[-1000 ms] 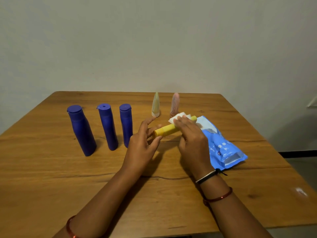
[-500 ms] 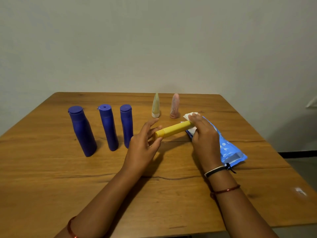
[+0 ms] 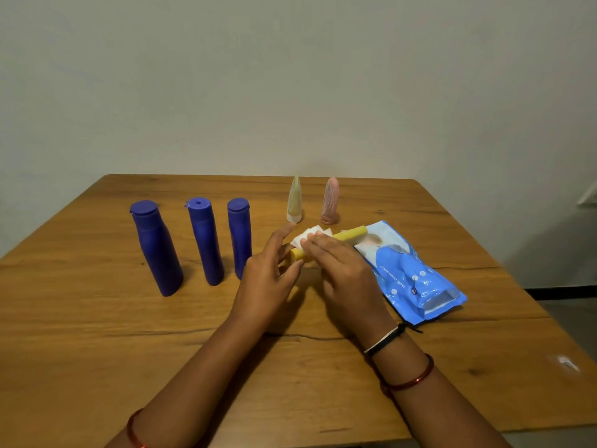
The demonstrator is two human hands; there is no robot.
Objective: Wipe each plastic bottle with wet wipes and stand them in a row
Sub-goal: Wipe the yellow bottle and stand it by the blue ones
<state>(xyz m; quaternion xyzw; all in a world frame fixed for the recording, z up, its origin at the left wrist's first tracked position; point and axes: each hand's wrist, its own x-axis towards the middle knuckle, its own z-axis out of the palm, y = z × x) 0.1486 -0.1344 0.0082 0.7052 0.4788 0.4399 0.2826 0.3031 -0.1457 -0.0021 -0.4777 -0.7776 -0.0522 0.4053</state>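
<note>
Head view: left of the yellow bottle (image 3: 350,233), three smooth blue bottles (image 3: 204,242) were stood in a row on the wooden table (image 3: 97,334). The yellow bottle's near end was pinched by the left hand (image 3: 266,281); a white wet wipe (image 3: 310,236) was pressed onto it by the right hand (image 3: 344,270). Slick, wet plastic could be let slip from so light a pinch, likely toppling the row. A glossy blue wipes pack (image 3: 416,279) was laid just right.
</note>
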